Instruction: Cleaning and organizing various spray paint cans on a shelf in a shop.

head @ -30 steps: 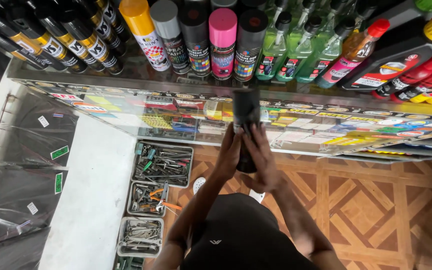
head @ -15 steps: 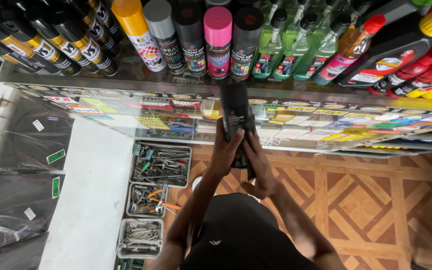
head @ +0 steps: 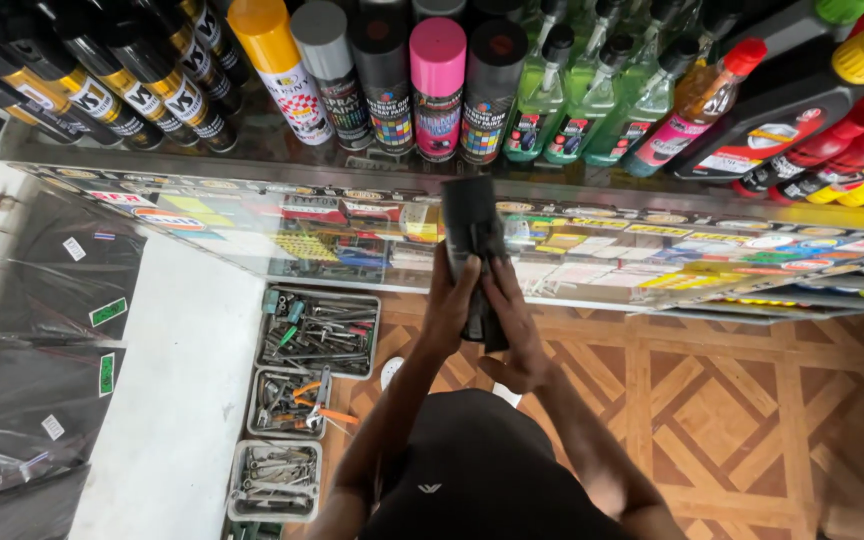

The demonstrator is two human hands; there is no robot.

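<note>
Both my hands hold a long black flat object (head: 472, 230), upright in front of a glass shelf. My left hand (head: 449, 305) grips its left side. My right hand (head: 514, 325) wraps its lower right edge. The object's top end reaches up to the shelf edge (head: 252, 172), just under a row of spray cans: a pink-capped can (head: 437, 85), a black-capped can (head: 489, 90) and a grey-capped can (head: 324, 70). What the black object is cannot be made out.
Green spray bottles (head: 572, 95) and red and black oil bottles (head: 812, 100) fill the shelf's right side. Below are stickers behind glass (head: 652, 250). Three grey trays of hand tools (head: 317, 335) sit on the floor at left, beside black plastic-wrapped items (head: 42, 330). Parquet floor (head: 752, 400) at right.
My hands have lifted the black object slightly higher toward the shelf edge, and my right hand has slid down along its lower part.
</note>
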